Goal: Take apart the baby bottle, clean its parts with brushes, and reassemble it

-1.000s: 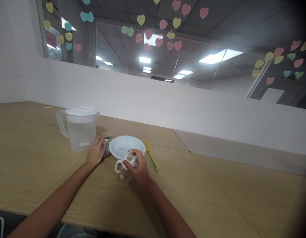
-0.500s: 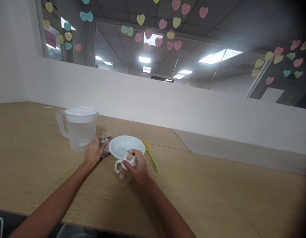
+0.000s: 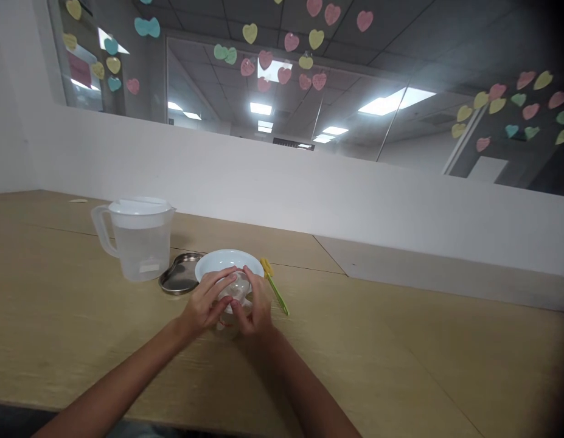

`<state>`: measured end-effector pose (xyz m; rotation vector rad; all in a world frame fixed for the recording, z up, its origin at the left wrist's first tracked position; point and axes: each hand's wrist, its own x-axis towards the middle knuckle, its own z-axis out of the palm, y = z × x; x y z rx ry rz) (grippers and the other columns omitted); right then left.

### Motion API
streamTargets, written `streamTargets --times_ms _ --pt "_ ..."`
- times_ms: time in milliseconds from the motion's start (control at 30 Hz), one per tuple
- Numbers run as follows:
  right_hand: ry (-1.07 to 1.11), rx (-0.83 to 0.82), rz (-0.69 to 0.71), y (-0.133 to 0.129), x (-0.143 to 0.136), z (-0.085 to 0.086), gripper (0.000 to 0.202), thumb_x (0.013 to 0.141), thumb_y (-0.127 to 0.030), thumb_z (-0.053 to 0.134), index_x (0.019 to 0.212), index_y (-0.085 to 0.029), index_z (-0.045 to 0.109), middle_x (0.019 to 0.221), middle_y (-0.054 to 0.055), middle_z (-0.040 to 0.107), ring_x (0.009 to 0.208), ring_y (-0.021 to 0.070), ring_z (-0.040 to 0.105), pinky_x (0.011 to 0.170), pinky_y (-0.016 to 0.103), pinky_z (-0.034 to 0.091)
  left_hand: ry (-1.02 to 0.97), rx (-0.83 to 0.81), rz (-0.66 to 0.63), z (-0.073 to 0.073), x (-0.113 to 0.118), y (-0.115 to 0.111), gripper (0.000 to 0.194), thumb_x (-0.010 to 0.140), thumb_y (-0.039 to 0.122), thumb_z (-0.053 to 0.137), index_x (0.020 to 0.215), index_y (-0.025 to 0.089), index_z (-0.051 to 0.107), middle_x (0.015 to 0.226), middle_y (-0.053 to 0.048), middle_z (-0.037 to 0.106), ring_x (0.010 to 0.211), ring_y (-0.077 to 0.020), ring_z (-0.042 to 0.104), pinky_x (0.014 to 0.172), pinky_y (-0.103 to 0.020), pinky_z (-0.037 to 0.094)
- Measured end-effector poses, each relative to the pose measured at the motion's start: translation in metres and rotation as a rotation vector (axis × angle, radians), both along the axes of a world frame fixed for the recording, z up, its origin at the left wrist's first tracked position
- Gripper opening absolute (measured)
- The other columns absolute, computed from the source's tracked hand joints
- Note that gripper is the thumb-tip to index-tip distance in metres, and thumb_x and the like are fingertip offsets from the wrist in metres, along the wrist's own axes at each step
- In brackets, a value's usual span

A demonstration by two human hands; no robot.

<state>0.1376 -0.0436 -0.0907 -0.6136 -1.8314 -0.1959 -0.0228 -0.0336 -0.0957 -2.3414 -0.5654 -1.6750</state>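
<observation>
A clear, dome-shaped cap sits over the top of a baby bottle that stands upright on the table. My left hand curls its fingers round the cap's left side. Against its right side, my right hand has its fingers wrapped round the cap and the bottle's top. The thumbs nearly meet at the front. Most of the bottle's handles and collar is hidden by the hands. Just behind them lies a white bowl.
Left of the bowl is a kidney-shaped metal tray, beside a lidded pitcher of clear liquid. A green-handled brush with a yellow head lies right of the bowl. The wooden table meets a white wall below a window.
My left hand has lifted the clear cap from the metal tray and brought it right, onto the bottle's top. My right hand has shifted up round the cap. The view has shifted slightly.
</observation>
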Motion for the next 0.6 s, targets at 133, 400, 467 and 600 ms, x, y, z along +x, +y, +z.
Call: streamTargets --times_ms 133,400,467,600 --pt "-0.008 -0.027 -0.033 0.002 -0.004 -0.008 0.052 0.089 -0.033 0.044 0.137 -0.017 0.031 0.118 0.017 0.056 0.108 0.0276 0.054 0.088 0.048 0.046 -0.017 -0.164 -0.028 -0.011 0.0 0.003 0.038 0.092 0.022 0.039 0.129 0.018 0.044 0.126 -0.012 0.055 0.118 -0.0225 0.051 0.098 -0.039 0.044" --pt "-0.012 -0.068 -0.039 0.005 -0.005 -0.013 0.05 0.089 -0.034 0.044 0.134 -0.014 0.035 0.111 0.015 0.059 0.099 0.0251 0.057 0.086 0.042 0.047 -0.168 -0.477 -0.058 -0.032 0.011 0.0 0.04 0.094 0.033 0.033 0.13 0.018 0.04 0.122 -0.013 0.055 0.094 -0.0214 0.061 0.072 -0.036 0.056" --pt "-0.018 -0.071 -0.063 0.005 -0.005 -0.013 0.05 0.089 -0.035 0.043 0.134 -0.013 0.035 0.113 0.016 0.058 0.1 0.0261 0.056 0.086 0.043 0.046 -0.164 -0.48 -0.054 -0.032 0.011 0.001 0.04 0.094 0.034 0.032 0.13 0.019 0.04 0.122 -0.013 0.055 0.097 -0.022 0.06 0.076 -0.037 0.055" --pt "-0.022 -0.068 -0.092 0.004 -0.005 -0.015 0.052 0.09 -0.036 0.043 0.135 -0.013 0.035 0.111 0.016 0.059 0.099 0.0265 0.057 0.085 0.043 0.046 -0.123 -0.381 -0.038 -0.029 0.009 0.003 0.04 0.094 0.032 0.032 0.129 0.018 0.041 0.121 -0.013 0.056 0.109 -0.024 0.055 0.089 -0.042 0.049"
